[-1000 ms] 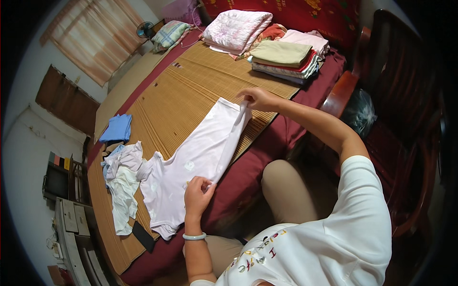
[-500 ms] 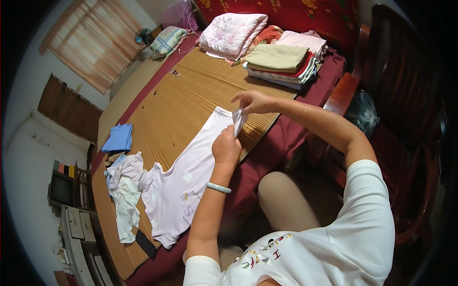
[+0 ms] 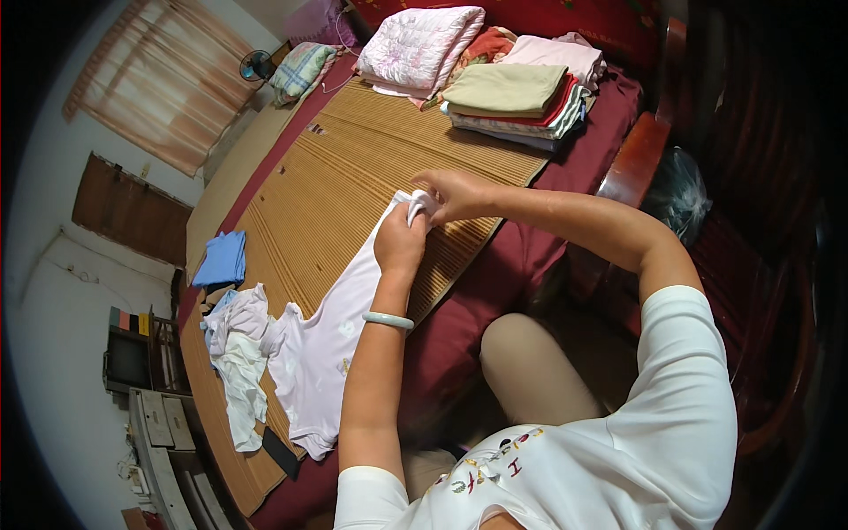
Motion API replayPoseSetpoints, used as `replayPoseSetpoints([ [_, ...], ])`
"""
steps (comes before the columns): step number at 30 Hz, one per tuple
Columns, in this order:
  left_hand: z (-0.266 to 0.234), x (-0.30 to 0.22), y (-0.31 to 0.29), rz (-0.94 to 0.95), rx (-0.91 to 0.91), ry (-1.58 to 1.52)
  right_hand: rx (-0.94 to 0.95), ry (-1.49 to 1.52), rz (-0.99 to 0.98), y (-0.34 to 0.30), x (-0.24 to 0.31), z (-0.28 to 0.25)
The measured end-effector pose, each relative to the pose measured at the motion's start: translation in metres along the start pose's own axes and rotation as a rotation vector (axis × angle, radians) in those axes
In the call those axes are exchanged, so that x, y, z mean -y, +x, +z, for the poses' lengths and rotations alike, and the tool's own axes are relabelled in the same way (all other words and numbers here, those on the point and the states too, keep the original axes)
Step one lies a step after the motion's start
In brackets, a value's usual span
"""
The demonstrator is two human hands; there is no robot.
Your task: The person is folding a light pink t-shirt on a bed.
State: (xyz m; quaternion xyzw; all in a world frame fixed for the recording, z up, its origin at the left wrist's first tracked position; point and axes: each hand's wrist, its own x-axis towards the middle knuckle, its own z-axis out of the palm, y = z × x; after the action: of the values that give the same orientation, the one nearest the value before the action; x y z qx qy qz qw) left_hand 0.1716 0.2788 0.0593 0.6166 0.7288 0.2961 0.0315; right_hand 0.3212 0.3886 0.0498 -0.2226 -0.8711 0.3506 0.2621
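A pale lilac T-shirt with a small print lies stretched along the bamboo mat, its far end bunched between my hands. My left hand, with a pale bangle on the wrist, is closed round the gathered edge of that fabric. Right beside it, my right hand has its fingertips curled onto the same folded edge, the thumb partly hidden behind the cloth. My left forearm covers part of the shirt. Next to the shirt's near end lies a crumpled heap of white and pale garments.
Folded blue cloth rests beyond the heap. A stack of folded clothes and a folded pink quilt sit at the mat's far end. The bamboo mat covers the bed. A wooden chair with a plastic bag stands at right.
Both hands have shifted slightly left and closer together. The fabric flap that stood up between them is now folded down and gathered at my left fist.
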Motion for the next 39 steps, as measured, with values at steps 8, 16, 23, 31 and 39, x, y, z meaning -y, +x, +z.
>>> replayPoseSetpoints([
  [8,-0.010,-0.003,0.005,0.006,-0.055,0.058,-0.132,-0.296,0.301,0.004,-0.006,0.020],
  [16,-0.028,0.003,0.015,0.005,-0.108,0.043,0.146,-0.311,0.350,-0.002,0.001,0.038],
  [23,-0.041,0.007,0.017,0.039,-0.188,0.085,-0.183,-0.134,0.447,0.034,0.001,0.072],
  [31,-0.045,0.003,0.009,0.068,-0.237,0.114,-0.181,0.271,0.605,0.063,-0.039,0.066],
  [39,-0.025,-0.001,-0.005,0.172,-0.217,0.024,-0.159,1.206,0.705,0.069,-0.077,0.084],
])
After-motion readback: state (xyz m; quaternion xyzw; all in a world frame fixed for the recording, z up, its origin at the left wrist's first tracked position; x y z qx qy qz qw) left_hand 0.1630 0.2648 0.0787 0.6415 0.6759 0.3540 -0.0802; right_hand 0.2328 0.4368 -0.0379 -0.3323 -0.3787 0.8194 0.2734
